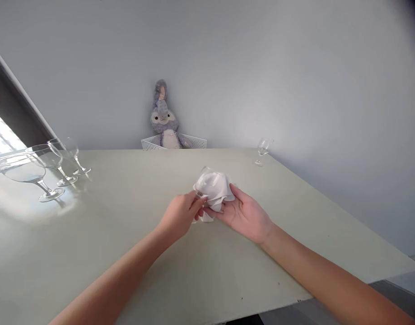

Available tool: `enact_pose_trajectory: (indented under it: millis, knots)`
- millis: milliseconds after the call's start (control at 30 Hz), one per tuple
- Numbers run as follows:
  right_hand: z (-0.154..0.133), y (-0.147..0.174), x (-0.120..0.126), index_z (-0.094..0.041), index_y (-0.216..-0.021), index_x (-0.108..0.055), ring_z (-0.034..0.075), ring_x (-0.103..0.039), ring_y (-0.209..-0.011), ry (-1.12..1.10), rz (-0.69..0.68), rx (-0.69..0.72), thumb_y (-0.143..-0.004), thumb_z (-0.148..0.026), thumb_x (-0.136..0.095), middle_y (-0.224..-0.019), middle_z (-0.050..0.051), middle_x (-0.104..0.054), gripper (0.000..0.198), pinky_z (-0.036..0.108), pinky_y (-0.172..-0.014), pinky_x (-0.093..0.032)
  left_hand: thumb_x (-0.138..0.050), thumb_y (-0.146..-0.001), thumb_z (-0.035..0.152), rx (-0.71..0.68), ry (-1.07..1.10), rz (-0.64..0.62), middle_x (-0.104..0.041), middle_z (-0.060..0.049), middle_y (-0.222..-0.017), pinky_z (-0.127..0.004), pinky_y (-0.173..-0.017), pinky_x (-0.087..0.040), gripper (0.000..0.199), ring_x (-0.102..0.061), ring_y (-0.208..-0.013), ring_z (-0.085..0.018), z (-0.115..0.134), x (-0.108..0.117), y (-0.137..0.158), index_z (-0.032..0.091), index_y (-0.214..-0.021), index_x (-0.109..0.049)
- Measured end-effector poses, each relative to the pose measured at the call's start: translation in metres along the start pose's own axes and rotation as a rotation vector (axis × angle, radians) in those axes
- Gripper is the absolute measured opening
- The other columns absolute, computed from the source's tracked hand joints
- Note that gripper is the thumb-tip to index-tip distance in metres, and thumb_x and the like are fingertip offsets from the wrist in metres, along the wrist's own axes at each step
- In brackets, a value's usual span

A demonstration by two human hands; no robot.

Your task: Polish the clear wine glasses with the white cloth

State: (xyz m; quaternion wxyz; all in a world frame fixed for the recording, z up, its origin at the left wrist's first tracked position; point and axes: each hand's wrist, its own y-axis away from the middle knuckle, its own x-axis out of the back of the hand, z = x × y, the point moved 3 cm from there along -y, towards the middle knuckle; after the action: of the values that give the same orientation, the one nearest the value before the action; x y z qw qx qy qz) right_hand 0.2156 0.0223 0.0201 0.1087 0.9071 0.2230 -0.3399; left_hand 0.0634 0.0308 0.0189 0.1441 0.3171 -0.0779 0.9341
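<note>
Over the middle of the table, a clear stemmed glass [203, 180] is held tilted, its bowl toward the upper right. My left hand [183, 211] is closed around the lower part of this glass, near the stem. A white cloth or tissue [221, 186] wraps the bowl's right side and hangs below it. My right hand [246, 215] cups the cloth from the right, palm up, with the thumb on top and fingers beneath. Part of the stem and foot is hidden by my left fingers.
Three wine glasses [50, 194] stand upright at the table's left, by a window [4, 135]. One smaller glass [262, 146] stands at the far right edge. Behind the table, a grey plush rabbit [165, 122] sits in a white basket [197, 142] against the wall.
</note>
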Motion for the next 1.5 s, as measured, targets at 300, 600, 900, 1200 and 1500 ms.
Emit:
enact_pose_trajectory:
  millis: [300, 600, 900, 1200, 1500]
  knots:
    - [-0.003, 0.024, -0.02, -0.036, -0.136, -0.038, 0.02, -0.001, -0.141, 1.257, 0.093, 0.477, -0.096, -0.034, -0.032, -0.154, -0.006, -0.007, 0.041, 0.045, -0.112, -0.011, -0.03, -0.091, 0.035, 0.024, -0.474, 0.14, -0.05, 0.001, -0.052, -0.023, -0.042, -0.024, 0.035, -0.044, -0.042, -0.013, 0.013, 0.02, 0.005, 0.02, -0.061, -0.04]
    - [-0.017, 0.01, -0.021, -0.025, -0.113, -0.06, 0.027, -0.047, -0.113, 1.831, 0.079, 0.647, -0.094, -0.029, -0.034, -0.116, 0.007, -0.06, 0.032, 0.042, -0.088, -0.035, -0.039, -0.08, 0.006, -0.336, -1.009, 0.005, -0.057, -0.004, -0.063, -0.025, -0.043, -0.022, 0.019, -0.05, -0.046, -0.014, 0.0, -0.011, 0.004, 0.016, -0.076, -0.055]
    - [-0.029, 0.001, 0.021, -0.016, -0.081, -0.065, 0.017, -0.06, -0.071, 0.483, 0.116, -0.013, -0.088, -0.044, -0.047, -0.071, 0.002, -0.063, 0.034, 0.031, -0.072, -0.05, -0.033, -0.091, 0.023, -0.365, -0.927, 0.037, -0.048, 0.001, -0.049, -0.025, -0.041, -0.019, 0.02, -0.046, -0.041, -0.013, -0.003, -0.016, 0.014, 0.017, -0.08, -0.049]
    - [-0.015, -0.005, 0.023, -0.017, -0.112, -0.057, 0.023, -0.061, -0.099, -0.065, 0.132, 0.067, -0.092, -0.038, -0.041, -0.115, 0.008, -0.061, 0.033, 0.048, -0.09, -0.049, -0.038, -0.09, 0.045, -0.018, 0.012, 0.077, -0.045, 0.005, -0.058, -0.02, -0.045, -0.033, 0.025, -0.04, -0.049, -0.01, 0.001, 0.007, 0.011, 0.024, -0.096, -0.049]
    - [-0.004, -0.002, 0.014, -0.026, -0.105, -0.063, 0.018, -0.05, -0.117, 0.104, 0.267, 0.245, -0.091, -0.04, -0.043, -0.121, 0.0, -0.06, 0.028, 0.035, -0.099, -0.041, -0.033, -0.09, 0.051, 0.02, 0.628, 0.187, -0.05, -0.003, -0.098, -0.025, -0.067, -0.049, 0.041, -0.052, -0.076, -0.011, -0.006, 0.013, 0.007, 0.036, -0.128, -0.033]
